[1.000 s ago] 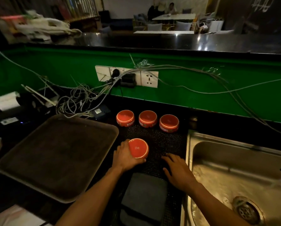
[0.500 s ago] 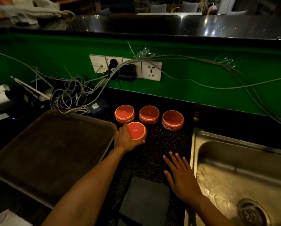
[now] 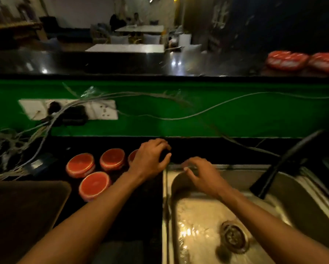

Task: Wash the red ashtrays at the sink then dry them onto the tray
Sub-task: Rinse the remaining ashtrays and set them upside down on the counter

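Note:
Four red ashtrays stand upside down on the dark mat left of the sink: one at the left (image 3: 80, 164), one in the middle (image 3: 112, 159), one nearer me (image 3: 95, 185), and one (image 3: 132, 156) mostly hidden behind my left hand (image 3: 150, 159). That hand hovers over the dark counter behind the sink's corner, its fingers loosely curled with nothing visible in them. My right hand (image 3: 201, 174) hangs over the back left corner of the steel sink (image 3: 166, 197), fingers relaxed and empty. The brown tray (image 3: 26, 216) lies at the lower left.
A black faucet (image 3: 285, 164) leans over the sink from the right, and water lies around the drain (image 3: 234, 237). Tangled cables (image 3: 16, 149) and a wall socket strip (image 3: 68, 109) sit at the back left. More red ashtrays (image 3: 286, 60) stand on the raised bar counter at the far right.
My left hand let go of the near ashtray and moved right, past the back row. My right hand lifted off the mat to the sink's corner. The view swung right and up.

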